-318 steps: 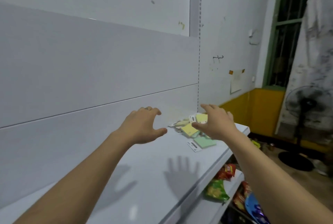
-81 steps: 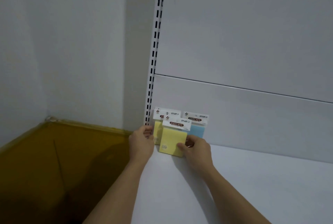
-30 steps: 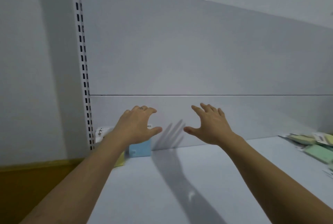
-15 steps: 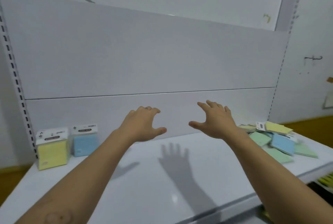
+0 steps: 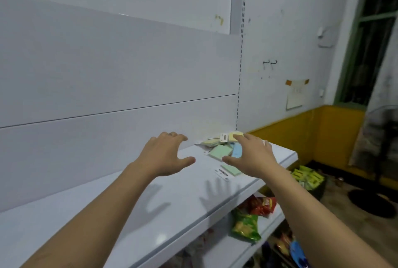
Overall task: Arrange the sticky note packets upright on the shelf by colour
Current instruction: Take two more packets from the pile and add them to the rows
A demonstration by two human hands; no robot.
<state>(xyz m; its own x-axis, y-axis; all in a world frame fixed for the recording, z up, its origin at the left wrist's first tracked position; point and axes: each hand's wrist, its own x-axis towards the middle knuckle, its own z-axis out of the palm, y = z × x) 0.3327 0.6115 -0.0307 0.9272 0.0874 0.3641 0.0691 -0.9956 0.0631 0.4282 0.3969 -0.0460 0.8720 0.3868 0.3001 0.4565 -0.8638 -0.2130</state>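
swung right since before — left hand (image 5: 165, 156) and right hand (image 5: 253, 160), grip wide, empty — near sticky note packets (image 5: 220, 151) lying flat.

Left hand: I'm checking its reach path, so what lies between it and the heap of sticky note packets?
In the head view, only bare white shelf lies between the left hand and the sticky note packets.
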